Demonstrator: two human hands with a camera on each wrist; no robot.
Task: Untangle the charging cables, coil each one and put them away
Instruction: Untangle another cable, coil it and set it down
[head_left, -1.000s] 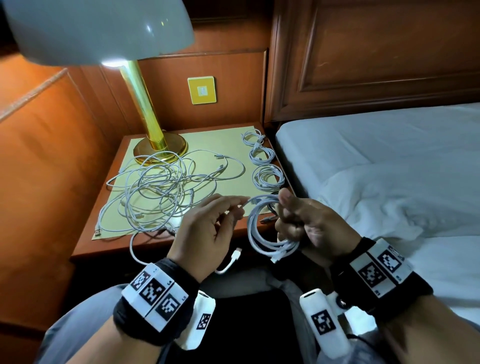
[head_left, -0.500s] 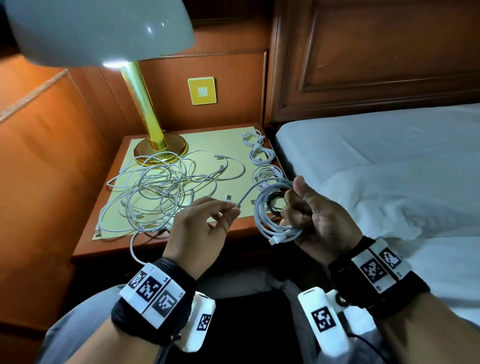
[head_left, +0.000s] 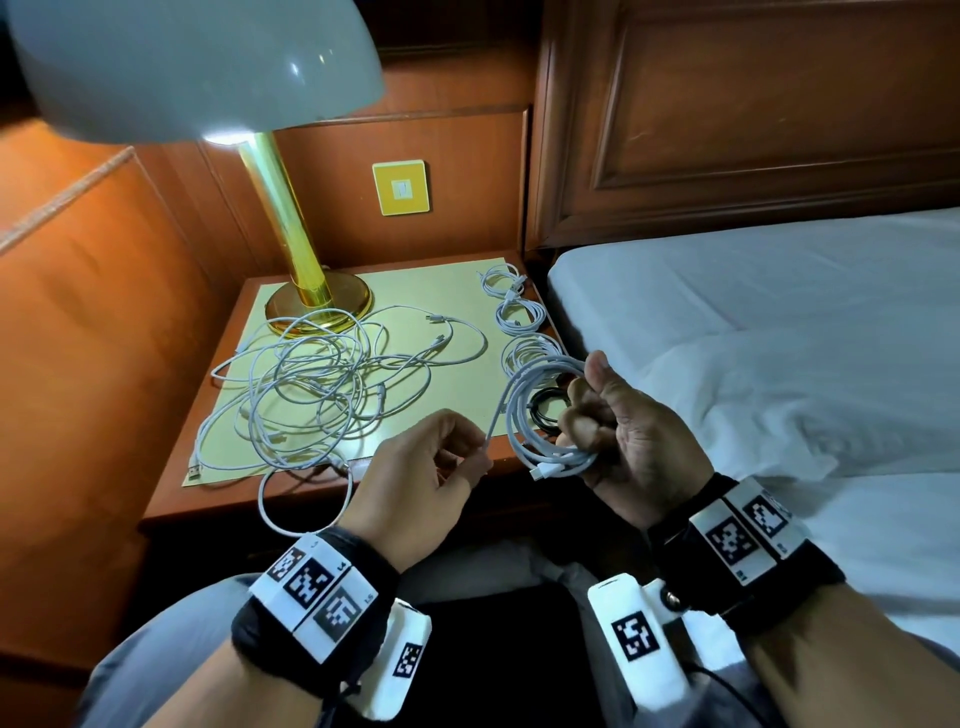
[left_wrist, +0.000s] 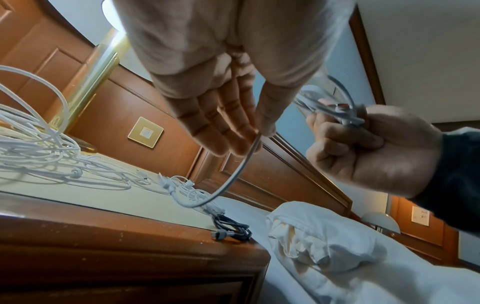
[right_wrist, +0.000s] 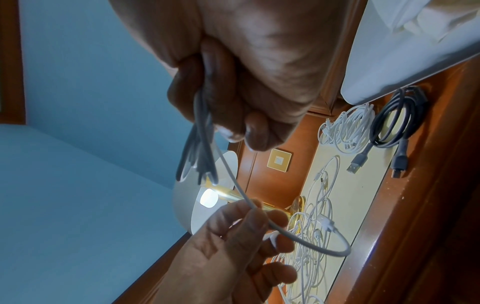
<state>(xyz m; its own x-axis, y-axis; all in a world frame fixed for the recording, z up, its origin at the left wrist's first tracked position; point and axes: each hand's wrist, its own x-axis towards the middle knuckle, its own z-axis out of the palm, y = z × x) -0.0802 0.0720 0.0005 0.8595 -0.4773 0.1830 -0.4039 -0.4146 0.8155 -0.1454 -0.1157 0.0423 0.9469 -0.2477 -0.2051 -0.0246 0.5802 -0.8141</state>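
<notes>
My right hand (head_left: 589, 415) grips a coil of white cable (head_left: 519, 415) in its fist, held upright above the nightstand's front right corner. One connector sticks out at the coil's bottom. The coil's free tail (left_wrist: 235, 174) runs down to my left hand (head_left: 475, 457), which pinches it between thumb and fingertips (left_wrist: 241, 142). A big tangle of white cables (head_left: 322, 384) lies on the yellow mat to the left. In the right wrist view the coil (right_wrist: 200, 156) hangs from my fist (right_wrist: 233, 98).
Three coiled white cables (head_left: 522, 317) lie in a row along the nightstand's (head_left: 171, 499) right edge, with a coiled black cable (right_wrist: 397, 123) nearest the front. A brass lamp (head_left: 317, 306) stands at the back left. The bed (head_left: 779, 322) is to the right. One cable loop overhangs the front edge.
My right hand has raised and turned the coil upright. My left hand has slid along the free tail, which is now short and taut between the hands.
</notes>
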